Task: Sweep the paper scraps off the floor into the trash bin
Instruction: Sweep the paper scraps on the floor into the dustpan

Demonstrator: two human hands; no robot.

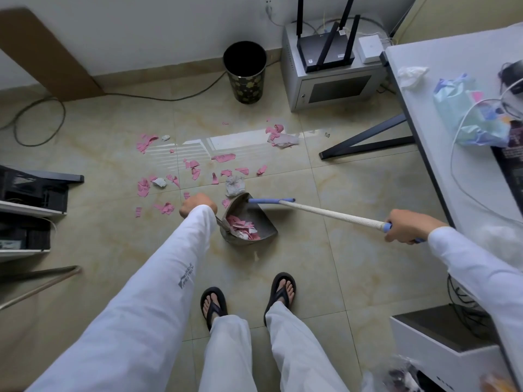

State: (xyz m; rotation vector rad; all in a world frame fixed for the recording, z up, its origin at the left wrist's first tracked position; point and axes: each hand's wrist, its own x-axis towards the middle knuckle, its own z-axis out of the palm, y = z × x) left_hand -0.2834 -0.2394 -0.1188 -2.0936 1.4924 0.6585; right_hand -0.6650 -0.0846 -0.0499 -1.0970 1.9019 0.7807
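Mid-sweep: left hand (198,206) gripping dustpan (249,222) handle, right hand (407,226) closed round broom (325,213), pink scraps (195,168) partly panned, most lying ahead; trash bin (245,72) well apart, next more sweeping.

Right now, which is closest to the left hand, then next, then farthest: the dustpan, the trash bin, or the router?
From the left hand:
1. Dustpan, just to its right, beside it.
2. Trash bin, across the floor by the wall.
3. Router, on the grey box, far right.
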